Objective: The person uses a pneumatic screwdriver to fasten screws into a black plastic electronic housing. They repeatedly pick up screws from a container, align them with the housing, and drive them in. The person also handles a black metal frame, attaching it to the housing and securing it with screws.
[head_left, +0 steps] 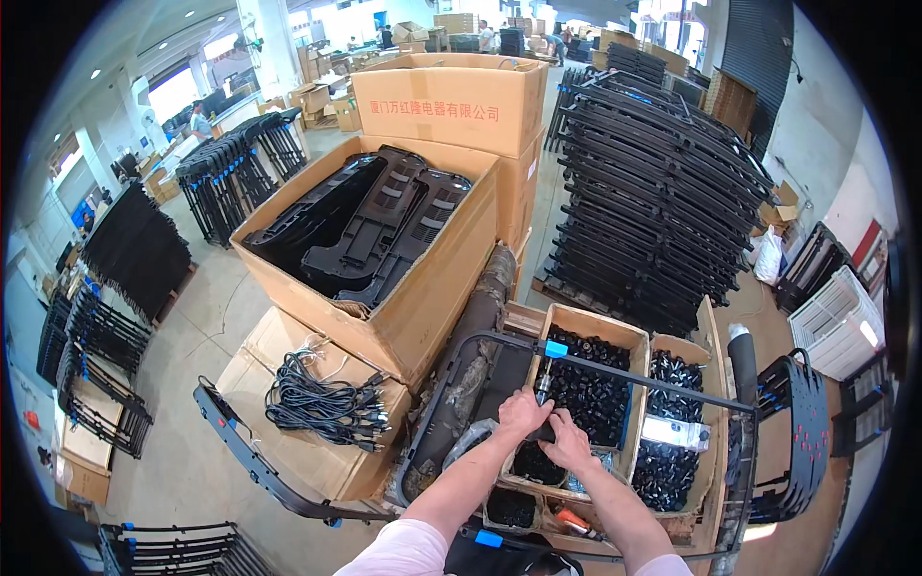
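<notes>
Both my hands are closed around a black power screwdriver (pixel 544 386) above the work stand. My left hand (pixel 524 413) grips near its front end, while my right hand (pixel 568 444) wraps its black rear body. The tool's tip points away from me at a blue piece (pixel 555 349) on the far bar of a black frame (pixel 653 376); whether it touches is too small to tell. Another blue piece (pixel 489 539) sits on the frame's near side. Under the frame, a wooden bin (pixel 638 384) holds many small black parts (pixel 588 379).
Right of it, another bin holds more black parts (pixel 667 470). An orange-handled tool (pixel 573 519) lies near me. Bundled black cables (pixel 327 398) rest on a carton to the left. Beyond stands a large open carton (pixel 427 322) of black panels. Stacked black frames (pixel 653 202) rise behind.
</notes>
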The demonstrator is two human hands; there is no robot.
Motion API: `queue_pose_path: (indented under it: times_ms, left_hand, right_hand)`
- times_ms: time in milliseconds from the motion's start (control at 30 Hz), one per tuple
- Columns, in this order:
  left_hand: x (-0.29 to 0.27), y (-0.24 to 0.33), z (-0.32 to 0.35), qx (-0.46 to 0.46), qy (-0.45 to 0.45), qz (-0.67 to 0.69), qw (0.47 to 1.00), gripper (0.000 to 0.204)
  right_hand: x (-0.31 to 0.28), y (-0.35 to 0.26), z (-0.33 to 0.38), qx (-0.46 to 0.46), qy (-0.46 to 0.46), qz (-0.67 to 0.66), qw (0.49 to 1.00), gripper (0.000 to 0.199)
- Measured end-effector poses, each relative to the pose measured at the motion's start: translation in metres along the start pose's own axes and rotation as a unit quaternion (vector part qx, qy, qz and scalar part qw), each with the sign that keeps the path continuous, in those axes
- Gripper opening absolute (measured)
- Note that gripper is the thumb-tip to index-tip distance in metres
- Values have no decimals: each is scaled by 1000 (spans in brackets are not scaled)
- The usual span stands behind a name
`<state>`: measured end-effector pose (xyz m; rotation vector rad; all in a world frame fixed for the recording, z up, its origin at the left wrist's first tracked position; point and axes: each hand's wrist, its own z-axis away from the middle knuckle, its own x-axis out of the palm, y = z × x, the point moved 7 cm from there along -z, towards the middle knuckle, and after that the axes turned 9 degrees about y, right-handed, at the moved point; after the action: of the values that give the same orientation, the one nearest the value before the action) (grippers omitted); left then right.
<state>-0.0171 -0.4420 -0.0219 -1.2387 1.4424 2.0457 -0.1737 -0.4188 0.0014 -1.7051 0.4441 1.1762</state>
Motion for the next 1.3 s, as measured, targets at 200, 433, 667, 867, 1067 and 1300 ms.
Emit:
queue_pose_path:
  times_ms: [200,433,667,867,1067,1300]
  left_hand:
    - [0,-6,11,9,0,-4,1000,74]
    - [-21,-15,73,-24,-46,62,997,86]
    - [-40,-24,207,-79,-87,297,948,74]
    - [-73,-50,374,-57,6,306,950,57]
    - [-65,-121,490,-149,22,253,956,50]
    - [-25,-190,477,-174,35,234,956,59]
  right_hand:
    - [0,-6,13,7,-7,16,1000,66]
    - [-31,-45,70,-9,-3,63,998,69]
    - [-69,-99,189,-88,47,35,994,71]
    - [-43,-126,325,-102,11,3,995,81]
    - [20,-143,421,-115,-96,-52,987,83]
    - [68,-149,416,-63,-119,-47,990,82]
